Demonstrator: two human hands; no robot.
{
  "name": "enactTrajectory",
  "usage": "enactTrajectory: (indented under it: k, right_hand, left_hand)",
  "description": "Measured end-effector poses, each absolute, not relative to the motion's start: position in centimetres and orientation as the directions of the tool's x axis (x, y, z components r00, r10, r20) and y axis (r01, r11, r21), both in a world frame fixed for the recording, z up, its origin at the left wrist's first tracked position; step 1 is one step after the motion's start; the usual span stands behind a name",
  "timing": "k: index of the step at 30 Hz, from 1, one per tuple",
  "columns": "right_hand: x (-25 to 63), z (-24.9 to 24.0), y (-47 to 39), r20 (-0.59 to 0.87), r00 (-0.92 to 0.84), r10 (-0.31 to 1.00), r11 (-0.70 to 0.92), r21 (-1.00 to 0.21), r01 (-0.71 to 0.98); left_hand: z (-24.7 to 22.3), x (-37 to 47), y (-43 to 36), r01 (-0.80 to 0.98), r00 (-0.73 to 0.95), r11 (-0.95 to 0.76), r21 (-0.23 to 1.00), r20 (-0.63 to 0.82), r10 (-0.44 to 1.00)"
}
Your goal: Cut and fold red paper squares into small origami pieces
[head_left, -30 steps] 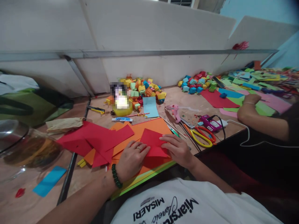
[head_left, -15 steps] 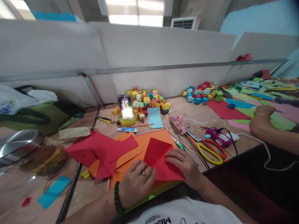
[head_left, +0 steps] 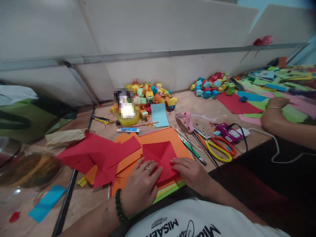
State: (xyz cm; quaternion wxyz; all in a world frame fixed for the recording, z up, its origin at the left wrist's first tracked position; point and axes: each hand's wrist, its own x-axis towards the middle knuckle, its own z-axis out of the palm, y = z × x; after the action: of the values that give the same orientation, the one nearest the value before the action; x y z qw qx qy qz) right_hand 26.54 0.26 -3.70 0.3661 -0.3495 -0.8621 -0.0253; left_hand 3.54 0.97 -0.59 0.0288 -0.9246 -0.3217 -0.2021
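A creased sheet of red paper lies on a stack of coloured sheets, an orange sheet uppermost. My left hand, with a ring and a dark green bead bracelet, has its bent fingers closed on the red paper's left edge. At the opposite edge my right hand keeps its fingers together, the fingertips on the paper; its thumb is hidden. Left of my hands lie several red paper pieces, overlapping orange ones.
Scissors, a pink glue gun, a cutter and a purple power strip lie to the right. Small paper cubes are piled at the back. Another person's arm rests at right; a lidded glass pot stands left.
The red paper's raised flap has come down flatter, and its left and right edges sit closer to square with the stack. My right hand has shifted slightly left. The view has tilted down.
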Motion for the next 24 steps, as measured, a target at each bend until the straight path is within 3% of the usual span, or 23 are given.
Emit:
enactTrajectory:
  k: [5,11,17,21,24]
  right_hand:
    - [26.8,-3.8,0.2,0.602,-0.476,0.641,0.726,-0.275,0.631]
    - [27.6,-2.8,0.2,0.609,-0.468,0.640,0.739,-0.320,0.593]
    - [29.0,-1.7,1.0,0.496,-0.450,0.743,0.656,-0.406,0.636]
    - [28.8,-3.1,2.0,0.387,-0.366,0.846,0.528,-0.522,0.669]
    - [27.8,-4.0,2.3,0.430,-0.263,0.864,0.463,-0.470,0.752]
  left_hand:
    - [-1.1,2.8,1.6,0.606,0.718,-0.778,0.167,0.307,0.625]
    - [-1.5,2.7,2.1,0.525,0.710,-0.822,0.221,0.419,0.567]
    - [-1.0,2.5,3.0,0.549,0.668,-0.682,0.483,0.236,0.706]
    - [-0.9,2.5,3.3,0.646,0.590,-0.612,0.456,0.211,0.780]
    - [-1.4,2.7,3.2,0.750,0.533,-0.580,0.317,0.230,0.814]
